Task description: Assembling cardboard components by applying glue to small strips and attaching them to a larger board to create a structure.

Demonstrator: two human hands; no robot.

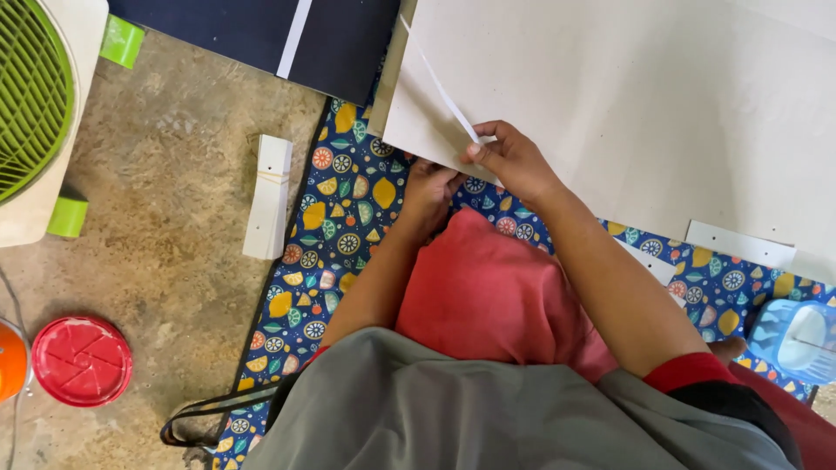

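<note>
A large beige board lies across the patterned mat in front of me. My right hand pinches a thin white strip at the board's near edge; the strip runs up and left over the board. My left hand sits just below that edge, fingers curled under the board, partly hidden by it. A red cushion rests on my lap beneath both forearms.
A white wooden block lies on the concrete floor left of the mat. A green fan, a red round lid, a dark panel, a white strip piece and a blue container surround me.
</note>
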